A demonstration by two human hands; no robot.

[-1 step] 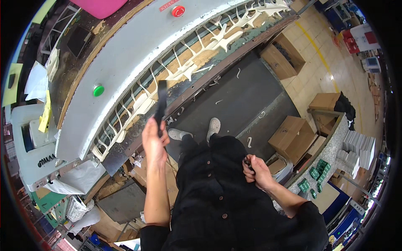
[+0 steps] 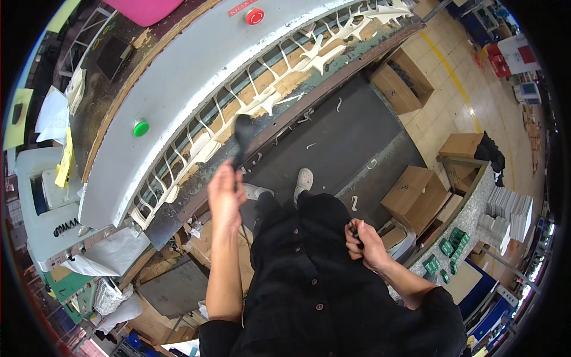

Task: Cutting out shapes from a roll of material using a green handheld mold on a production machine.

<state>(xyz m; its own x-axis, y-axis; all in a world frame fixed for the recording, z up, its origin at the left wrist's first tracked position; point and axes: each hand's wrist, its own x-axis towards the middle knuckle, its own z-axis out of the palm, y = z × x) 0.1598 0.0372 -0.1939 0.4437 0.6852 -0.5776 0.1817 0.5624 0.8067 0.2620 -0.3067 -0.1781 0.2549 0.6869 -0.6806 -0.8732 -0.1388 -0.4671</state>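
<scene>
Head: left hand (image 2: 225, 199) closed on black tool (image 2: 242, 135), right hand (image 2: 370, 245) on dark piece (image 2: 355, 234).
Left at 8:30, gripping the handle; tool points just past 12, head blurred, near white strip (image 2: 259, 105), contact can't tell. Right at 4, fingers curled, piece mostly hidden. Strip runs 8:30 to 1 along grey panel (image 2: 178, 74); red button (image 2: 254, 16) near 12, carton (image 2: 410, 201) at 3.

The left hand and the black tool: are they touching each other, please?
Touching. The head view shows the left hand closed around the near end of the black tool, although the tool's far end is blurred.
</scene>
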